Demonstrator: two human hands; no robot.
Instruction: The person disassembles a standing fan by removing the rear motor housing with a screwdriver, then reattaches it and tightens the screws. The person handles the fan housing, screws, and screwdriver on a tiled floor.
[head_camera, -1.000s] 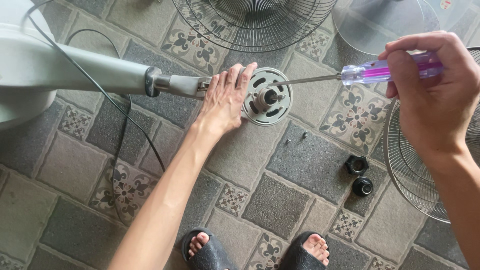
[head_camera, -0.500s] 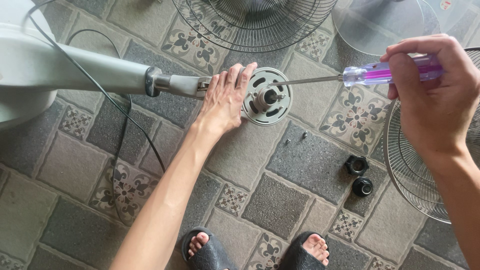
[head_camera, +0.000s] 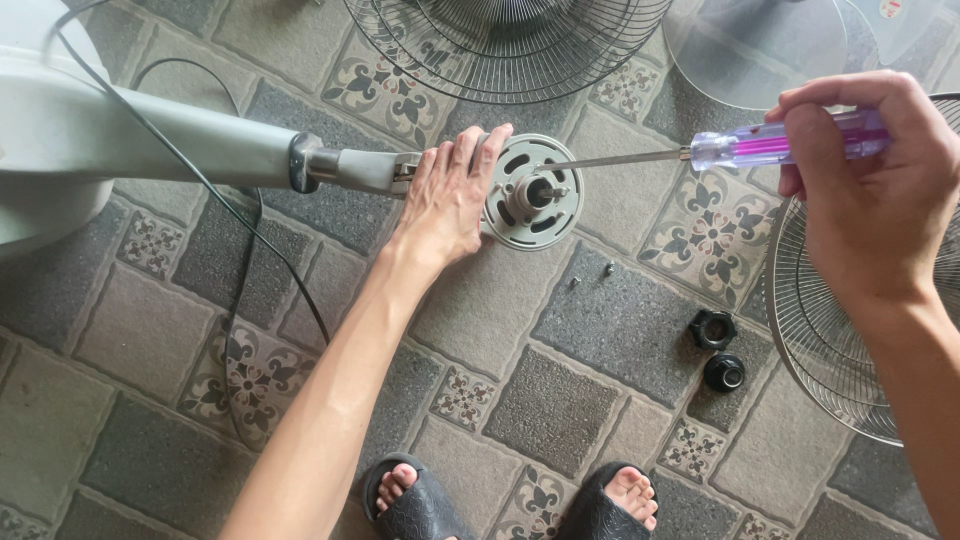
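Screwdriver (head_camera: 720, 150) with a clear purple handle sits clamped in the right hand (head_camera: 870, 190), its shaft reaching left to the round motor plate (head_camera: 533, 192) of a grey fan lying on the tiled floor (head_camera: 600, 310). The left hand (head_camera: 450, 195) lies flat, fingers loosely spread, pressing the motor head just left of the plate. Two black knobs (head_camera: 718, 350) and small screws (head_camera: 592, 275) lie nearer, right.

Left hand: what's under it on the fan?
The left hand lies over the fan's motor housing, beside the round front plate with its shaft. The neck runs out to its left. The housing itself and any screws under the palm are covered.
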